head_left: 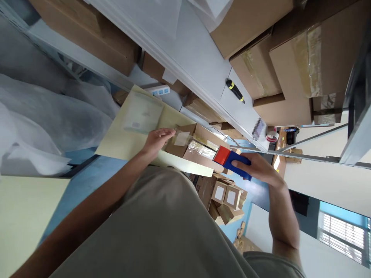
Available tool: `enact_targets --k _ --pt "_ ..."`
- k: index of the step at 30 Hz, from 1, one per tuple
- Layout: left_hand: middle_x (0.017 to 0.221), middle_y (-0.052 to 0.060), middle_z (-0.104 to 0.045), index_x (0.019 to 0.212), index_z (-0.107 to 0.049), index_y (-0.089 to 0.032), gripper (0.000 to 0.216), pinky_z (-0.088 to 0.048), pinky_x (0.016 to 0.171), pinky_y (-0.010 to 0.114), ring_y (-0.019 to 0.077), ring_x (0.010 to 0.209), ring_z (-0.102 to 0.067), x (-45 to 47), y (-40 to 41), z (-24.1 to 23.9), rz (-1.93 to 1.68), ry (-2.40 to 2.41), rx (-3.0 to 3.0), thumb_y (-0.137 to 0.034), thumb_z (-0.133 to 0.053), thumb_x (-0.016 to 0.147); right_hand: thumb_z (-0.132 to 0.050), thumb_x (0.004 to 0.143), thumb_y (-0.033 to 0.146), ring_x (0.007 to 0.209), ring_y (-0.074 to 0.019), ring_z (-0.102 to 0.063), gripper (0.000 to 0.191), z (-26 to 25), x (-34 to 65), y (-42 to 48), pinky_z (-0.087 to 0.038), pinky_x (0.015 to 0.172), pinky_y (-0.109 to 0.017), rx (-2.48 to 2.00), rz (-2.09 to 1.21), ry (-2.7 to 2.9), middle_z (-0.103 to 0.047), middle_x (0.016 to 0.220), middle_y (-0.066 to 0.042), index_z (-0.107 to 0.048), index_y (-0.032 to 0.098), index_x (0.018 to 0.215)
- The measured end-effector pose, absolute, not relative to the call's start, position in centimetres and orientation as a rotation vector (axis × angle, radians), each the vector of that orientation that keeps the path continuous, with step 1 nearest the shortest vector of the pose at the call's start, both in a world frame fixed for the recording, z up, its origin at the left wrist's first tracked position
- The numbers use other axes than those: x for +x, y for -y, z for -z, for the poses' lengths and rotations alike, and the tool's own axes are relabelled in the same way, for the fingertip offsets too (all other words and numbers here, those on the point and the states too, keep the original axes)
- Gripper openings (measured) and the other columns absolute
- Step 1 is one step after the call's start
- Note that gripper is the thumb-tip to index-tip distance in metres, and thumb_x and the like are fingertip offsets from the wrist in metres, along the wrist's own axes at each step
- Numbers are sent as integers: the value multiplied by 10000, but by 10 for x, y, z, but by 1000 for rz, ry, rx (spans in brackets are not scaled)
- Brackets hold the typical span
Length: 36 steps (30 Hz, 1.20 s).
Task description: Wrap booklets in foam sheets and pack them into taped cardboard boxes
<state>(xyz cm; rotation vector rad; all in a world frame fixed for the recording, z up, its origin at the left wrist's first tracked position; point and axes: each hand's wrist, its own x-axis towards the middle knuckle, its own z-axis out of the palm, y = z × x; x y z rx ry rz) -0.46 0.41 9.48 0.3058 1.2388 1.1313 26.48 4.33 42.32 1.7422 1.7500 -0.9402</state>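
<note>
A small cardboard box [204, 134] rests on the pale yellow tabletop [113, 143], with shiny clear tape [199, 148] along one face and a white label [182, 138] near one end. My right hand [256, 166] is wrapped around the blue handle of a blue-and-red tape dispenser [228, 158], whose red end is at the box's far end. My left hand [159, 142] reaches to the near end with fingers stretched out and close together. Its fingertips are at the box's edge; whether they press on it I cannot tell.
A clear plastic sheet or bag [143, 112] lies on the yellow top. On the white shelf [199, 50] are a black-and-yellow utility knife [235, 91] and large cartons [301, 61]. A white power strip [158, 90] sits below. Small boxes [226, 195] are piled beyond the table.
</note>
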Motion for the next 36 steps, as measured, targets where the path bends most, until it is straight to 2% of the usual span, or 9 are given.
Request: enact_targets --k 8,11,16,21,24,28,31,33,36 --pt "827 54 -777 824 -791 -187 594 -368 581 264 131 653 -548 42 -11 -78 -1184 -1171 185 -669 -946 514 -708 906 851 509 -172 -685 645 -438 229 -58 -438 459 -256 1861 907 -1815 -700 577 -11 -703 217 790" --pt "820 43 -773 850 -778 -185 563 -378 605 269 126 657 -548 54 -9 -75 -1164 -1192 203 -671 -902 596 -697 896 876 486 -181 -676 659 -438 222 -62 -451 464 -268 1873 895 -1795 -687 548 -3 -692 227 776" --pt "929 56 -811 902 -769 -194 452 -460 706 282 165 806 -653 69 -8 -74 -1158 -1264 251 -609 -838 735 -678 852 937 495 -205 -684 711 -433 214 -70 -461 476 -291 1863 811 -1768 -695 556 -19 -670 237 726" --pt "965 -27 -768 966 -779 -185 372 -432 692 263 102 734 -542 68 -5 -73 -1096 -1286 409 -540 -794 853 -636 873 948 509 -196 -684 727 -429 208 -72 -453 494 -291 1847 815 -1754 -701 569 -21 -701 230 779" --pt "1075 -18 -728 1012 -766 -168 362 -465 783 259 95 805 -545 66 -4 -68 -1099 -1281 498 -511 -789 896 -618 903 930 519 -187 -686 716 -429 204 -72 -442 504 -292 1822 831 -1756 -712 591 -23 -697 226 795" --pt "1197 40 -680 1235 -665 -139 481 -493 778 269 106 837 -574 66 -2 -61 -1082 -1328 537 -466 -802 910 -604 930 904 545 -178 -660 703 -429 199 -69 -411 525 -299 1774 800 -1783 -686 596 -26 -673 223 766" --pt "1287 87 -657 1381 -595 -147 566 -516 770 282 137 899 -607 59 2 -67 -1143 -1297 645 -337 -777 880 -608 947 876 582 -169 -642 692 -429 195 -67 -395 550 -305 1734 762 -1832 -679 625 -36 -656 220 728" --pt "1332 94 -641 1475 -579 -193 673 -544 836 309 168 968 -622 51 2 -81 -1195 -1210 830 -262 -757 830 -604 944 882 592 -165 -629 700 -428 192 -65 -388 559 -306 1716 749 -1862 -672 631 -34 -649 221 717" --pt "1341 92 -620 1546 -600 -274 775 -555 988 378 232 1086 -626 37 -6 -107 -1157 -1063 1217 -252 -786 794 -589 927 916 592 -162 -609 726 -428 188 -63 -376 561 -306 1694 719 -1907 -656 627 -28 -640 225 709"
